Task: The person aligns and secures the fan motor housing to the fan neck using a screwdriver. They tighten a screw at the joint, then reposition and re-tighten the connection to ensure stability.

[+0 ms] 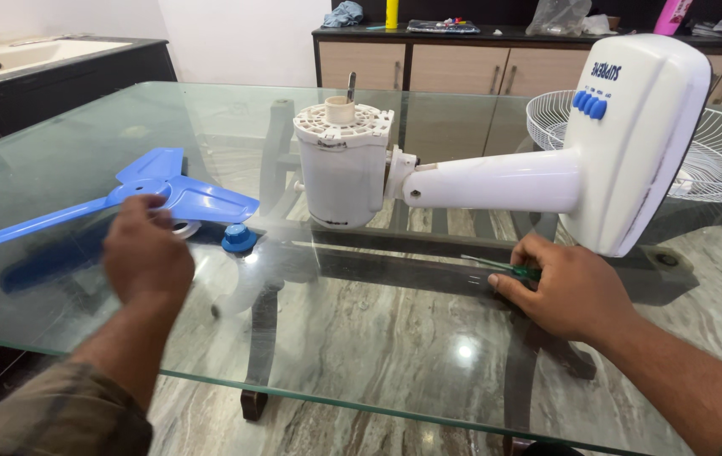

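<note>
The left hand is motion-blurred, covering the hub of the blue fan blade. Right of the white fan body, the wire guard runs off the edge. The right hand hides most of a green-handled screwdriver.

Table top is clear glossy glass over polished marble floor. Fan body and blade: smooth glossy plastic, white and blue. Guard is white wire.

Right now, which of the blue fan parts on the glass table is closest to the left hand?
The big three-winged blue fan blade: the left hand hovers right over its hub. The small round blue cap sits apart, to the hand's right.
</note>
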